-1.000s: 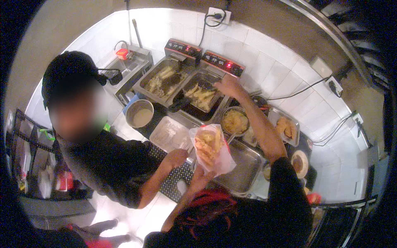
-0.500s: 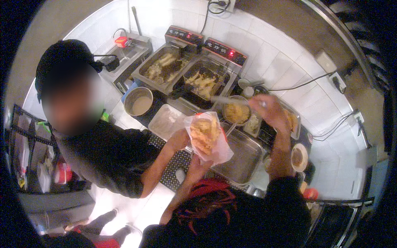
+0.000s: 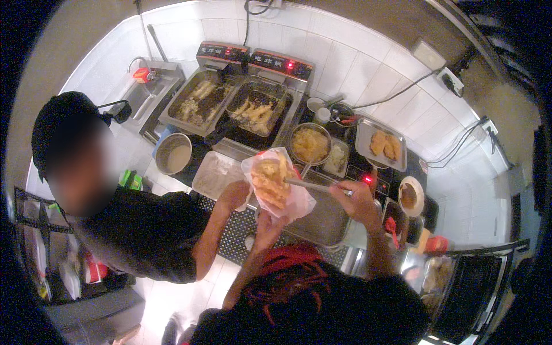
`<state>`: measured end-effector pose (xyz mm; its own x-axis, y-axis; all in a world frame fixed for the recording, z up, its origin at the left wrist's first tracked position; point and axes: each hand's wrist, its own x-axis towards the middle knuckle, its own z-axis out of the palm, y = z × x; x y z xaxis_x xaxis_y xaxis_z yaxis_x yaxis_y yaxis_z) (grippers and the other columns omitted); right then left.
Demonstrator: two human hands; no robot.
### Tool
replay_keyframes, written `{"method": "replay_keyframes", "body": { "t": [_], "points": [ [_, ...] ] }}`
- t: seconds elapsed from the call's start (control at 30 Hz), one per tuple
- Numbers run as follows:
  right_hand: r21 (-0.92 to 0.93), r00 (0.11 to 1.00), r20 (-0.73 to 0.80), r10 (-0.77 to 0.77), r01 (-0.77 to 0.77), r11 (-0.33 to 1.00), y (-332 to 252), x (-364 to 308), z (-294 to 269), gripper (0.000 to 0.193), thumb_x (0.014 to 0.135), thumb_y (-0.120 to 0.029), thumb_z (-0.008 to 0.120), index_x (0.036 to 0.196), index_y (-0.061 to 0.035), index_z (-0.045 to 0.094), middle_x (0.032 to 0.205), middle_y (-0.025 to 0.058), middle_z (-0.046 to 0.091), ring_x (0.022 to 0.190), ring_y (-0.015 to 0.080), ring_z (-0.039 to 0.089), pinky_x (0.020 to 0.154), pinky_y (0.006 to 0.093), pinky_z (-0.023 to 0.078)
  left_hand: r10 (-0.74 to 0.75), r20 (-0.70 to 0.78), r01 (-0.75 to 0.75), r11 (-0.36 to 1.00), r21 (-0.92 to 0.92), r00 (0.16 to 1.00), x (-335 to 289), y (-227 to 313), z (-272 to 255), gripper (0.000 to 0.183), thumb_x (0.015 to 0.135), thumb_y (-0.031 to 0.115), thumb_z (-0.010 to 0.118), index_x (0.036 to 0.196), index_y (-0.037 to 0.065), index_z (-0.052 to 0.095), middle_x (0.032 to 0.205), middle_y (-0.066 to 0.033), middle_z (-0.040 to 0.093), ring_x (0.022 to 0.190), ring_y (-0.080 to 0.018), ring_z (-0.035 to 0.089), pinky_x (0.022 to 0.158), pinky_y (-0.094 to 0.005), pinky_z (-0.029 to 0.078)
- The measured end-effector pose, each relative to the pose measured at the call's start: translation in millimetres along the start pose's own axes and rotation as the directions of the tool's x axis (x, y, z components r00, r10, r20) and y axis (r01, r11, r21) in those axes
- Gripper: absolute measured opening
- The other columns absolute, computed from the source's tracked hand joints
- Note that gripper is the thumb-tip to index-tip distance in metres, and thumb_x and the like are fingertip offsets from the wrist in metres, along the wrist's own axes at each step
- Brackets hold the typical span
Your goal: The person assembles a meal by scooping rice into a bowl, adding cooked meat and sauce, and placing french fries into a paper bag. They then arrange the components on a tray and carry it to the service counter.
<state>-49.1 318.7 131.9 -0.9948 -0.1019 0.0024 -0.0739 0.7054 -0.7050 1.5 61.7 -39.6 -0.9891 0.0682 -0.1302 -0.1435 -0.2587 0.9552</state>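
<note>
In the head view, a white paper bag (image 3: 299, 206) with some red at its rim is held in front of the body, above a shallow metal tray (image 3: 322, 221). The paper is thin and creased, and its mouth is spread wide. Golden fried food (image 3: 269, 190) with a rough, knobbly crust is contained in it. The bag is gripped at its lower edge by the left hand (image 3: 270, 227); the fingers are curled against the paper and partly hidden by it. A long, slim metal utensil (image 3: 313, 184) is clasped by the right hand (image 3: 357, 201), its fingers closed round the handle. The utensil's tip is placed at the food's right edge; whether contact is made cannot be told. A co-worker's hand (image 3: 234, 195) is seen just beside the bag's left side.

Beyond the bag, pale fried pieces are noted in two boxy steel fryers, left (image 3: 171, 112) and right (image 3: 294, 103). Soft yellow food (image 3: 310, 144) is held in a round pan, and two breaded pieces (image 3: 384, 146) are laid on a metal tray at right. The counter is backed by glossy white tiles (image 3: 339, 54); a steel sink (image 3: 168, 73) is fitted at far left.
</note>
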Motion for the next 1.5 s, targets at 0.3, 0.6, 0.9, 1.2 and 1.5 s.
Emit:
{"method": "replay_keyframes", "body": {
  "t": [0.3, 0.6, 0.9, 1.2, 1.5],
  "points": [
    [0.066, 0.951, -0.278, 0.135, -0.121, 0.99, 2, -39, 54, 0.029, 0.093, -0.027, 0.074, 0.105, -0.0011, 0.079, 0.103, 0.018, 0.078, 0.092, 0.0263, 0.077, 0.086, 0.0361, 0.058, -0.071, 0.002, 0.071, 0.996, -0.046, 0.998, 2, 1, 5, 0.075, 0.088, 0.009, 0.075, 0.151, 0.002, 0.035, 0.146, -0.014, 0.053, 0.135, -0.0267, 0.051, 0.113, -0.0404, 0.041],
    [0.019, 0.91, -0.413, 0.029, -0.023, 1.0, 6, -58, 93, 0.028, 0.094, -0.027, 0.073, 0.106, -0.0022, 0.078, 0.101, 0.0189, 0.077, 0.092, 0.0338, 0.076, 0.086, 0.0404, 0.059, -0.008, -0.033, 0.007, 1.0, -0.024, 0.999, 6, -7, 2, 0.06, 0.09, 0.013, 0.074, 0.144, 0.004, 0.049, 0.133, -0.0096, 0.064, 0.118, -0.0252, 0.062, 0.1, -0.0377, 0.052],
    [-0.006, 0.906, -0.415, 0.088, -0.099, 0.995, -3, -74, 78, 0.027, 0.094, -0.026, 0.074, 0.106, -0.0011, 0.076, 0.098, 0.0168, 0.077, 0.088, 0.0284, 0.076, 0.084, 0.0408, 0.059, -0.003, 0.013, 0.004, 0.994, -0.106, 1.0, 9, 4, -4, 0.064, 0.091, 0.01, 0.073, 0.146, 0.001, 0.044, 0.141, -0.0117, 0.058, 0.126, -0.0247, 0.057, 0.104, -0.0391, 0.049],
    [-0.194, 0.957, -0.262, -0.124, 0.073, 0.978, -44, 167, 33, 0.047, 0.097, -0.043, 0.066, 0.087, 0.0012, 0.076, 0.081, 0.0187, 0.075, 0.072, 0.0302, 0.073, 0.072, 0.0402, 0.057, -0.096, 0.142, 0.101, 0.995, -0.026, 0.985, -17, -25, -34, 0.067, 0.092, 0.007, 0.072, 0.15, 0.0, 0.039, 0.146, -0.0131, 0.054, 0.133, -0.0233, 0.053, 0.111, -0.0378, 0.044],
    [-0.303, 0.938, -0.338, -0.069, -0.04, 0.952, -36, 311, 128, 0.057, 0.084, -0.05, 0.068, 0.081, 0.0057, 0.075, 0.076, 0.028, 0.071, 0.077, 0.0437, 0.072, 0.077, 0.0526, 0.057, -0.027, -0.012, 0.027, 0.999, -0.023, 1.0, -43, -18, -21, 0.066, 0.091, 0.002, 0.073, 0.149, 0.0, 0.041, 0.144, -0.0099, 0.056, 0.131, -0.0229, 0.054, 0.113, -0.0385, 0.043]
  ]
}}
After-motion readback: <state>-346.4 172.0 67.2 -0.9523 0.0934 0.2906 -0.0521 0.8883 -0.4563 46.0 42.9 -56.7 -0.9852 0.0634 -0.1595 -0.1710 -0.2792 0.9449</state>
